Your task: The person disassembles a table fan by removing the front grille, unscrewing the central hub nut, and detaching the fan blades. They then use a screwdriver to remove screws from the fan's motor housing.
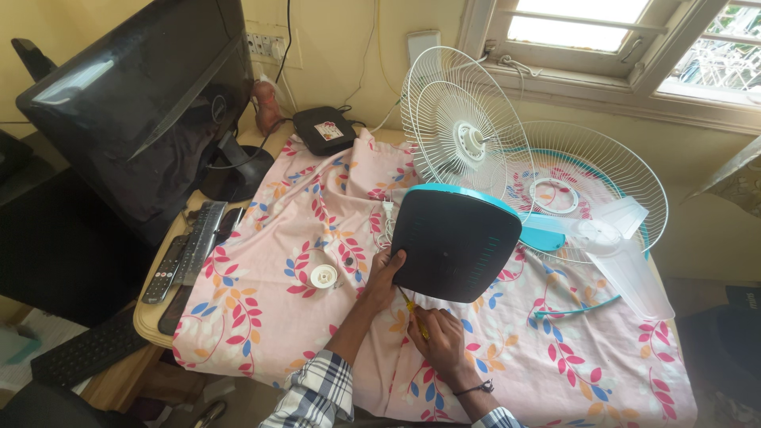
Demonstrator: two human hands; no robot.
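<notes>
My left hand (384,277) grips the lower left edge of a fan base (453,242), a dark square with a teal rim, tipped up on the flowered cloth (277,261). My right hand (436,337) holds a yellow-handled screwdriver (412,307) with its tip pointing up at the base's underside. Behind the base stands a white wire fan guard (460,131). A second guard (590,186) lies flat to the right with a translucent fan blade (614,246) on it. A small white round cap (323,276) lies on the cloth left of my left hand.
A dark monitor (143,95) stands at the left with remotes (178,261) and a keyboard (83,353) near it. A black box (323,129) sits by the wall. A thin teal ring piece (575,307) lies on the cloth at right. A window (626,40) is at the top right.
</notes>
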